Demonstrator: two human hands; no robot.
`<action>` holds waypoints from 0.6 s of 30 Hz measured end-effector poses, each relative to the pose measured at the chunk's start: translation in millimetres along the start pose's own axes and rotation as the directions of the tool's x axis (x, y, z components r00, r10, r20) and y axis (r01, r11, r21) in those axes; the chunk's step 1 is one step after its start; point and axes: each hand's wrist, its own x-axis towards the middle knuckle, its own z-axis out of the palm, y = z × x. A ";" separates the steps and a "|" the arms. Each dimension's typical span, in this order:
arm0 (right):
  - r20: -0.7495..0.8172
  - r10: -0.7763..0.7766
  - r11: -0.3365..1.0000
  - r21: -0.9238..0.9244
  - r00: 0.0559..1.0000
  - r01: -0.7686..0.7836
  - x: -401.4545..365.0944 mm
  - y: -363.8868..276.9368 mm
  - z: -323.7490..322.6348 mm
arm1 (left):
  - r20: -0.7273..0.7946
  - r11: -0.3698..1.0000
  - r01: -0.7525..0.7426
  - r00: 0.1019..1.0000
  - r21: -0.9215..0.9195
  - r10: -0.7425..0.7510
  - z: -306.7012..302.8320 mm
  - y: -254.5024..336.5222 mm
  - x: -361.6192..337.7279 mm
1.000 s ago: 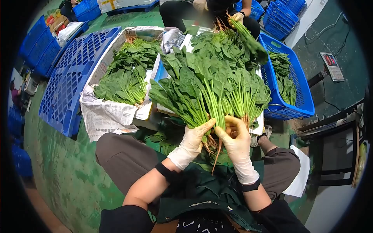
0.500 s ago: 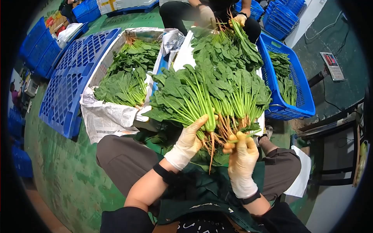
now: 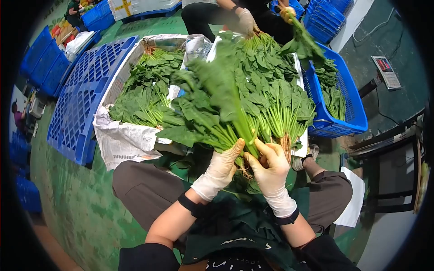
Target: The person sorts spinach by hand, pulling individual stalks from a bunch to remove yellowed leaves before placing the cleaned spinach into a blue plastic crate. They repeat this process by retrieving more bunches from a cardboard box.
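**Supervisor:** Report hand state.

**Operator:** My white-gloved left hand and white-gloved right hand are both closed. Their fingers wrap from opposite sides round the stem base of one green, long-stemmed spinach bunch, just above my lap. I judge the grip sits at the base because that is where the stalks converge and bind together.

**Supervisor:** Orientation?

**Operator:** The long axis runs away from me. The roots point toward my body and the leaves fan forward and to the left.

**Supervisor:** Beyond it?

**Operator:** Directly behind is a loose green spinach pile. To the left is a newspaper-lined box of spinach, and to the right a blue plastic crate. Farthest off, a co-worker's gloved hand is at the pile's far stems.
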 end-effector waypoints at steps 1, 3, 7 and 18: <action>-0.003 -0.081 0.997 -0.021 0.997 0.081 -3.2 4.7 3.5 | -0.004 1.000 -0.027 1.000 0.001 0.027 -2.9 -2.8 -0.2; 0.044 -0.021 0.999 0.028 0.999 0.019 -5.5 -0.1 1.8 | 0.003 1.000 -0.018 1.000 0.024 0.018 -11.4 -4.9 1.2; 0.100 0.059 0.989 0.130 0.993 -0.072 -3.9 -1.6 -2.2 | 0.056 0.999 0.052 0.997 0.008 -0.052 -17.2 -4.3 3.1; -0.140 0.201 0.935 0.322 0.970 -0.148 12.3 22.0 -21.7 | 0.084 1.000 0.011 0.996 -0.029 -0.009 -20.1 33.0 6.2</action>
